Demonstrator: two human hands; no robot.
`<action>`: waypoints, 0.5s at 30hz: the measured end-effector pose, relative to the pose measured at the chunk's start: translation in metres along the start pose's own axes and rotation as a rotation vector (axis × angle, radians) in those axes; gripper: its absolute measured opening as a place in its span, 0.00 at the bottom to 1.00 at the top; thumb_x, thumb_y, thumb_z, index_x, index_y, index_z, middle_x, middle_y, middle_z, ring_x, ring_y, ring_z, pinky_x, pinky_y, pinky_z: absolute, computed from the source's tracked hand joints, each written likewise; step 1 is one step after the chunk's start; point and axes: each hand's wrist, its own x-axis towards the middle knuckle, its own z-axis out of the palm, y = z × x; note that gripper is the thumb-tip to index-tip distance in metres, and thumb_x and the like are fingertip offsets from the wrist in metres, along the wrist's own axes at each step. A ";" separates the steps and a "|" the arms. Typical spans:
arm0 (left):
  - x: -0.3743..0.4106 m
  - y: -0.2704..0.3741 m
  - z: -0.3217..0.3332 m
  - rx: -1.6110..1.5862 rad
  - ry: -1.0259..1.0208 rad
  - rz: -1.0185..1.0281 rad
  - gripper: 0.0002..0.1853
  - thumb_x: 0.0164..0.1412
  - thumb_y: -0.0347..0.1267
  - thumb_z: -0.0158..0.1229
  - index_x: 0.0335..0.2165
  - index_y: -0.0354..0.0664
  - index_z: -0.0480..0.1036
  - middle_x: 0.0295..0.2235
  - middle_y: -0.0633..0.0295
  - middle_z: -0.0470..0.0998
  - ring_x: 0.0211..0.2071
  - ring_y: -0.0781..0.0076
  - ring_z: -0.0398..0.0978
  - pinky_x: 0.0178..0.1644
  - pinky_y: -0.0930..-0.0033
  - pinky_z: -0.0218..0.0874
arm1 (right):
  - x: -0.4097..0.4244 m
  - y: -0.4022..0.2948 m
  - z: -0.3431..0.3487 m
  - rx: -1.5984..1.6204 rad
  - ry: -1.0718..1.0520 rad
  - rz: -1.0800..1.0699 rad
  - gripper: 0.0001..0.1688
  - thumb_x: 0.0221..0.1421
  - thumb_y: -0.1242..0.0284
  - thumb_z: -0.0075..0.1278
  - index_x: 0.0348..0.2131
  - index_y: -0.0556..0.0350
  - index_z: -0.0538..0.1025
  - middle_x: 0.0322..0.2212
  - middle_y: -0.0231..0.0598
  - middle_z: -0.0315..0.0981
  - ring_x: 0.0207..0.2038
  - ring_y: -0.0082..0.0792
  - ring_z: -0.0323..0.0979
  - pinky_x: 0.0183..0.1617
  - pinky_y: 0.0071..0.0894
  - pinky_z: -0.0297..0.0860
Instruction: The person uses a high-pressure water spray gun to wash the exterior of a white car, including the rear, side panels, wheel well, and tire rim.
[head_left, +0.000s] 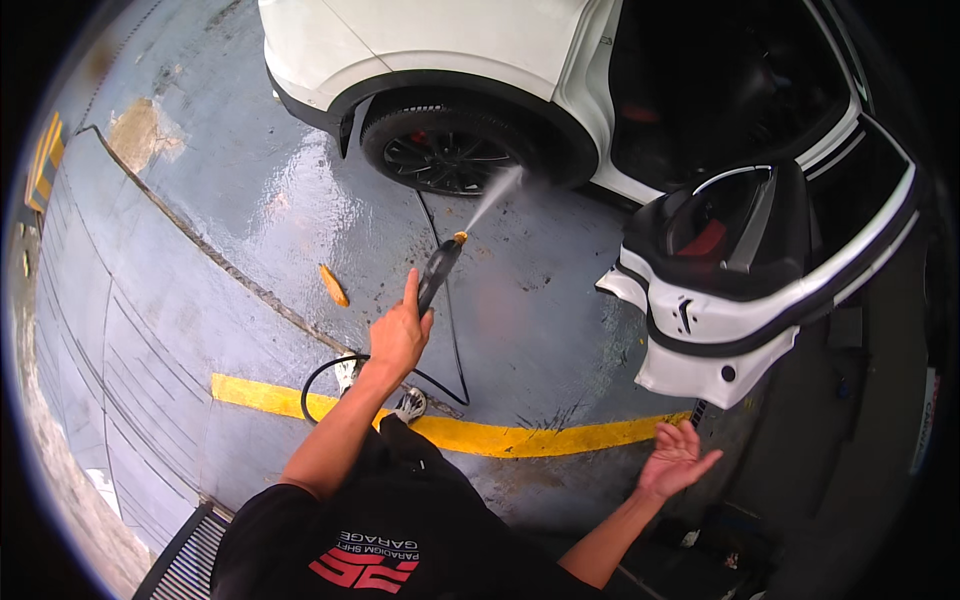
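My left hand (399, 330) grips a black pressure-washer spray gun (440, 268) with a brass-coloured tip, its index finger stretched along the body. A fan of water (495, 196) shoots from the tip towards the lower right of the car's wheel (450, 154). The wheel has a black tyre and dark multi-spoke rim under the white car's arch. A thin black hose (454, 330) loops by my forearm and runs over the floor to the wheel. My right hand (675, 461) is held out at the lower right, palm up, fingers spread, holding nothing, below the open car door (705, 319).
The wet grey floor (540, 322) bears a curved yellow line (517, 441) near my shoes (410, 405). An orange-yellow piece (334, 286) lies left of the gun. A drain grate (187, 559) is at lower left, a striped yellow block (45, 163) at far left.
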 end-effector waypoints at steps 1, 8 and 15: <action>-0.008 -0.003 0.004 0.034 -0.042 -0.006 0.47 0.62 0.36 0.60 0.71 0.42 0.43 0.35 0.44 0.80 0.32 0.41 0.80 0.37 0.44 0.72 | -0.004 0.052 0.066 -0.152 0.226 0.176 0.49 0.69 0.39 0.34 0.55 0.72 0.71 0.44 0.59 0.79 0.41 0.49 0.82 0.48 0.43 0.78; -0.069 0.020 0.045 -0.070 -0.321 0.040 0.52 0.59 0.36 0.63 0.71 0.36 0.39 0.44 0.38 0.75 0.39 0.40 0.79 0.39 0.47 0.73 | 0.000 0.262 0.267 -0.404 0.082 0.538 0.46 0.66 0.71 0.52 0.71 0.56 0.44 0.58 0.52 0.63 0.60 0.39 0.64 0.65 0.38 0.60; -0.099 -0.015 0.047 -0.453 -0.275 0.463 0.57 0.51 0.28 0.66 0.70 0.35 0.38 0.61 0.36 0.57 0.53 0.39 0.69 0.54 0.46 0.64 | 0.059 0.235 0.275 -0.487 0.316 0.286 0.22 0.59 0.77 0.60 0.51 0.58 0.71 0.31 0.34 0.73 0.23 0.23 0.70 0.22 0.27 0.71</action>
